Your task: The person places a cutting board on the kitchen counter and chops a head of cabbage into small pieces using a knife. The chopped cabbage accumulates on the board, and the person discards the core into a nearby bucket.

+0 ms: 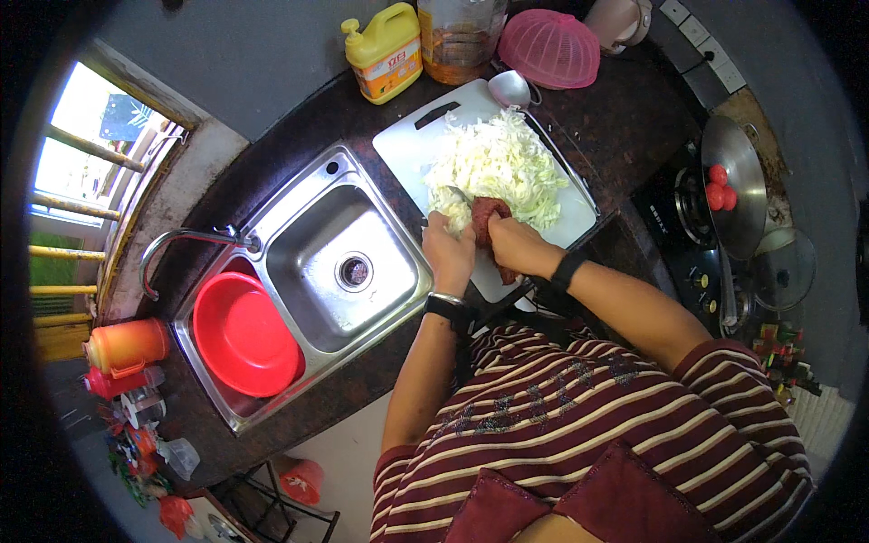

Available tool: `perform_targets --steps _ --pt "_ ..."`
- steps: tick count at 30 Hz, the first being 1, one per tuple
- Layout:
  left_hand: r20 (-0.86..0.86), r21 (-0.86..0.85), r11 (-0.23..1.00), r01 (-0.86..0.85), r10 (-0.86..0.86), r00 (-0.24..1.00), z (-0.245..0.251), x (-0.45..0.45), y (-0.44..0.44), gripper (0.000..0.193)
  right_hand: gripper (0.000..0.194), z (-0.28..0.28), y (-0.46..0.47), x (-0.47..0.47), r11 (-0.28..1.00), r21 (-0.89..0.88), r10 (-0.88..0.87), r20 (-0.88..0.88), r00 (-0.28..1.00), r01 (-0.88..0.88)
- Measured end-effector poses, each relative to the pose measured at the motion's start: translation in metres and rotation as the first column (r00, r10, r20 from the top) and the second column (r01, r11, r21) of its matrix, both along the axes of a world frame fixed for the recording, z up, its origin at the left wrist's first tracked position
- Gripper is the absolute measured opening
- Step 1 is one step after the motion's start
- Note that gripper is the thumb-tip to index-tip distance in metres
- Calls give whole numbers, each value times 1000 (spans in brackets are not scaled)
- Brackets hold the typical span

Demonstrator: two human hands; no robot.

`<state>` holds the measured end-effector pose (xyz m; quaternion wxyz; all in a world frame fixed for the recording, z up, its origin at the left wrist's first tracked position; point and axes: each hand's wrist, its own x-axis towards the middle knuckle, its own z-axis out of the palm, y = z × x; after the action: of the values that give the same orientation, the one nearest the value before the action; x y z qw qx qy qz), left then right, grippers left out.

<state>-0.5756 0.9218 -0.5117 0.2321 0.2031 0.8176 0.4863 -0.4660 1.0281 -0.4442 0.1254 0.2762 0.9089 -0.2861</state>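
A white cutting board (400, 146) carries a large heap of shredded cabbage (506, 153). At the heap's near left edge, the fingers of my left hand (449, 248) hold a pale piece of cabbage (451, 205) against the board. My right hand (519, 243), just beside it, grips a rough reddish-brown, cloth-like thing (490, 209). A narrow strip of metal blade (460, 194) shows between this thing and the cabbage. How the blade joins it is hidden by my hand.
Left of the board is a steel sink (305, 271) with a curved faucet (176, 234) and a red basin (244, 332). Behind stand a yellow detergent jug (387, 58), a metal ladle (509, 88) and a pink mesh cover (551, 49). On the right, a wok (743, 183) holds several tomatoes (719, 190).
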Motion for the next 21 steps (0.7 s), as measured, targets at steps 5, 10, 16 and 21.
perform_targets --steps 5,10,16,21 --pt "-69 100 995 3 4 998 -8 -5 -4 40 24 -6 3 -5 1000 -11 -23 54 998 23" --pt "188 93 995 -31 13 982 -6 -5 -12 43 25 -13 6 11 998 -55 -3 94 996 8" --pt "243 99 994 41 -64 968 9 -1 -14 41 24 -27 11 4 999 -34 -39 21 999 40" --pt "619 241 968 74 -212 756 19 -18 -52 33 26 -27 28 20 994 -20 -111 -45 993 110"
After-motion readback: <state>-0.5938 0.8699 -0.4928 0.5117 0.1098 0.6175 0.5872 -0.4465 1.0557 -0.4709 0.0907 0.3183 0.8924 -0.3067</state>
